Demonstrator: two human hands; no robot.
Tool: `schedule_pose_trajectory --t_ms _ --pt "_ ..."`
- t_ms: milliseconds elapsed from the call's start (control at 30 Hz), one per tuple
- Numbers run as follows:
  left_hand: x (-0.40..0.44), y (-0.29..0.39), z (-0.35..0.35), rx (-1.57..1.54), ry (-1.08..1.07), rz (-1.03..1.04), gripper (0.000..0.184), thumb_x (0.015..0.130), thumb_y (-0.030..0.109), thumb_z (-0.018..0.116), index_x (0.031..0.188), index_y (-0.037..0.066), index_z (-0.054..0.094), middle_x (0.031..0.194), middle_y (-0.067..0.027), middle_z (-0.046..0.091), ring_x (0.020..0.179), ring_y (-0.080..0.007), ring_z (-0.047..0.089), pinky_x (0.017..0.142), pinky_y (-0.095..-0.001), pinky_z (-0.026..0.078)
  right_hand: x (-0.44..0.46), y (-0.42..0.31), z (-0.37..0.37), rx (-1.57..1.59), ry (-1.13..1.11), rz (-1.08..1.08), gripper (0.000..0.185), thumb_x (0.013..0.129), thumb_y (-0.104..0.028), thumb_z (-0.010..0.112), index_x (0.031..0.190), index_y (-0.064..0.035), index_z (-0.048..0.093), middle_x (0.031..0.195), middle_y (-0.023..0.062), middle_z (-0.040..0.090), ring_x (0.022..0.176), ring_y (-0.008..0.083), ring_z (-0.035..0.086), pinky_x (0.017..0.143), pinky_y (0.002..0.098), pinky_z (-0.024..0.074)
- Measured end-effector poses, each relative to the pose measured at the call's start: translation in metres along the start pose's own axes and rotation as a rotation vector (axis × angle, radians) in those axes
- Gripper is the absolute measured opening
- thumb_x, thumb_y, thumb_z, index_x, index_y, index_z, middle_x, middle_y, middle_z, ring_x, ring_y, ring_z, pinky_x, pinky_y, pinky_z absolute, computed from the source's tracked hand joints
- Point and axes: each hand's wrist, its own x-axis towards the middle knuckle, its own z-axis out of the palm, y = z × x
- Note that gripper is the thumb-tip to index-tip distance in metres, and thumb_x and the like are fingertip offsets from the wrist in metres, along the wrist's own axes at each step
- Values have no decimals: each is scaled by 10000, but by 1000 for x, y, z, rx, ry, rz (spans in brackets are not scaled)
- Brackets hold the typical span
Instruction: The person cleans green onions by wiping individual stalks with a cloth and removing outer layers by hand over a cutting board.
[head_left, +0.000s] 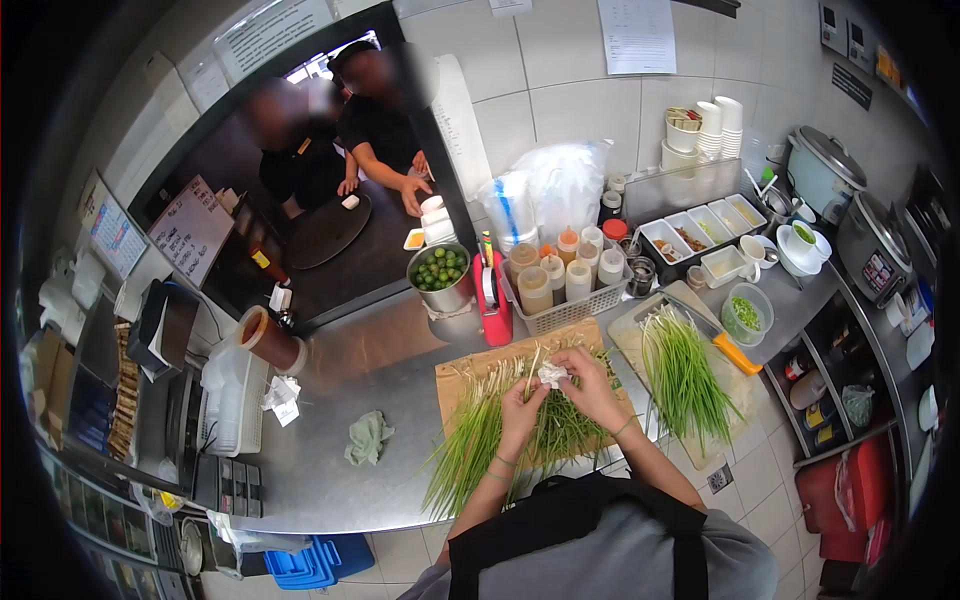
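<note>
Over a brown paper sheet covered with green onions, my two hands are close together. My right hand pinches a crumpled white tissue. My left hand is closed beside it, and a pale onion stem seems to rise from its fingertips. Loose, thin greens lie under and around both hands. Right of the paper, a trimmed bunch of green onions rests on a cutting board, with a knife with an orange handle lying along its far side.
Behind the paper stand a basket of sauce bottles, a red holder and a pot of green limes. A tub of chopped greens is at the right. A green cloth lies left. Two people work beyond the pass-through window.
</note>
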Motion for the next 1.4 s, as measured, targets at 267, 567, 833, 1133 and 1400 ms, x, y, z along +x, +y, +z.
schedule_pose_trajectory --t_ms 267,567,833,1133,1400 --pt "4 -21 -18 294 48 77 157 804 93 637 933 5 617 824 -39 589 785 -116 538 728 -246 424 4 17 -26 -281 174 59 74 748 9 593 822 7 598 784 144 586 706 287 587 606 333 448" --pt "14 -7 -12 386 33 166 215 903 197 514 959 23 625 810 -2 561 687 -63 486 607 -207 382 8 17 -10 -182 94 23 87 750 -13 617 834 3 599 755 100 615 693 201 603 623 297 463" --pt "6 32 11 19 -118 -166 288 930 246 471 1065 19 586 960 -32 596 803 -88 562 626 -226 466 -3 26 -6 93 34 354 198 811 -39 585 978 -13 480 649 86 573 577 122 598 500 245 435" --pt "25 53 -7 -328 -134 -273 351 937 248 445 1213 35 478 1236 -80 472 1136 -189 445 956 -396 367 -5 34 -8 -132 88 103 95 784 -41 617 858 -4 570 744 72 606 670 113 603 571 241 452" --pt "38 25 23 -382 -189 -329 400 933 279 459 1234 16 473 1162 -78 505 1069 -158 467 921 -292 376 -2 35 17 674 -38 413 99 761 -28 652 844 -9 601 782 19 604 694 72 560 630 217 452"
